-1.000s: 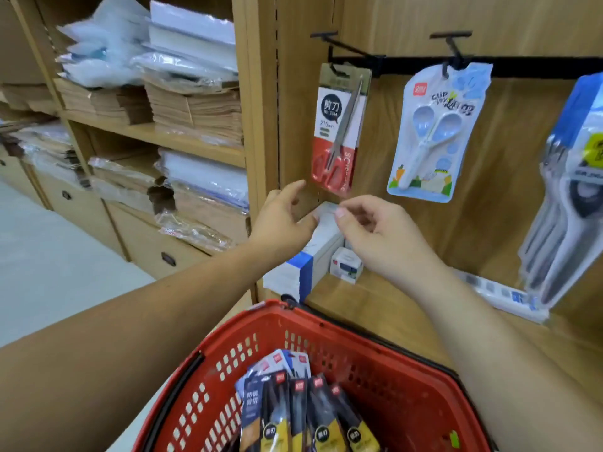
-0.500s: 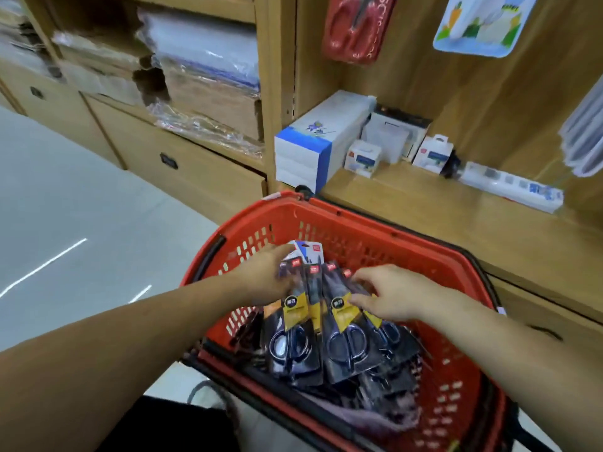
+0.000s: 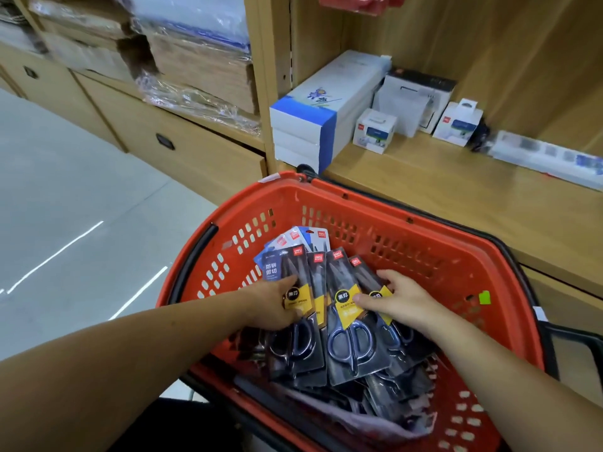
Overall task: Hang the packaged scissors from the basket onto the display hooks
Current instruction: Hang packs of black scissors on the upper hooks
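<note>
My left grip and right grip, up at the hooks a second ago, now pinch scissor packs in the basket, so the next hanging seems begun.

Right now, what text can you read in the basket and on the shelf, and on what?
"黑刃": black circle on the yellow band of the black scissors pack.
"剪切": blue-grey scissors pack; the line above it is unclear.
Red corner tags on the packs and small boxes: too small to read.
Long white box print: blurred.
</note>
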